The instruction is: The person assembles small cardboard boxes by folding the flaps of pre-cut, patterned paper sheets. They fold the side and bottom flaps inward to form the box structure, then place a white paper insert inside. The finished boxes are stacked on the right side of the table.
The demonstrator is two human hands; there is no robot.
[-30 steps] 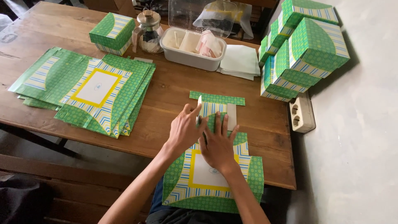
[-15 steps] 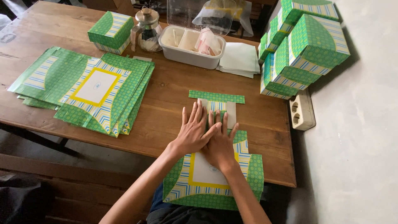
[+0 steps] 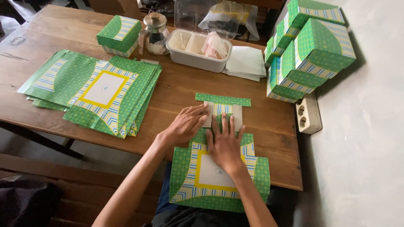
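You are pressing both hands flat on a green patterned box blank point(image 3: 219, 176) that is lying at the near edge of the wooden counter point(image 3: 176, 90), its near end hanging over toward your lap. Your left hand point(image 3: 185, 125) is lying palm down, fingers point(image 3: 201, 112) stretched out and reaching across the blank's pale folded flap point(image 3: 236, 116); nothing is gripped, only pressed. Your right hand point(image 3: 225, 145) is lying beside it, fingers spread wide and flat, holding the blank's middle down just above its white and yellow panel. The two hands are sitting close together, possibly touching at the thumbs, though the angle makes that hard to tell. To your left a fanned stack of unfolded blanks point(image 3: 97, 90) is resting on the counter. Farther back one finished green box point(image 3: 119, 35) is standing beside a glass jar point(image 3: 155, 33), a white tray point(image 3: 198, 50) and folded white sheets point(image 3: 246, 63). At the right, finished boxes point(image 3: 309, 46) are piling against the wall above a power strip point(image 3: 308, 113).
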